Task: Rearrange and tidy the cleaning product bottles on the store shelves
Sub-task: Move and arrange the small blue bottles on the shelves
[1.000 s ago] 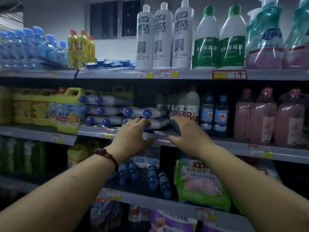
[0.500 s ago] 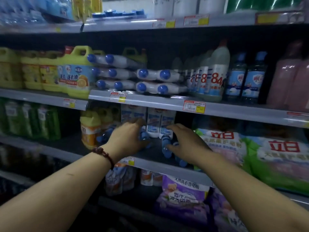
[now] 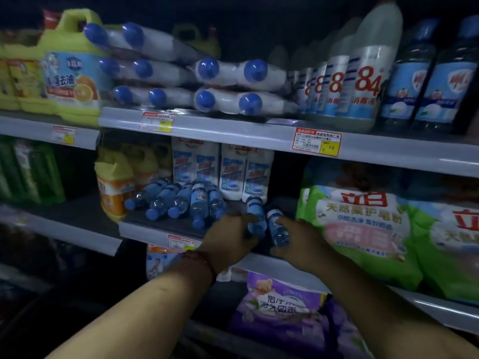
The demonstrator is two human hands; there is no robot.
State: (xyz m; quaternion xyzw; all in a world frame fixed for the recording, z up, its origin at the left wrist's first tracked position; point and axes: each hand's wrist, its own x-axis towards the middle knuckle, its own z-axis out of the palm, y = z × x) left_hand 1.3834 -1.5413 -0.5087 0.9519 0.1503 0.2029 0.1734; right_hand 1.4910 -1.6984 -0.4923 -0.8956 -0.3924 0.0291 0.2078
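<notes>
Hands sit close together, left hand (image 3: pixel 228 237) gripping one small blue plastic bottle (image 3: pixel 255 216), right hand (image 3: pixel 300 239) its neighbour bottle (image 3: pixel 276 228), just left of green plastic detergent bag (image 3: pixel 363 237). Probably light, slick; grasp mid-body.

Small blue bottles (image 3: pixel 199 203) clear glossy plastic; shelf edge (image 3: pixel 233 130) smooth grey; detergent bags (image 3: pixel 363 229) shiny film

Dim, grainy view; corners fall to black, straight shelf edges (image 3: pixel 259 134) bow at the rim, and motion blur smears the labels.
</notes>
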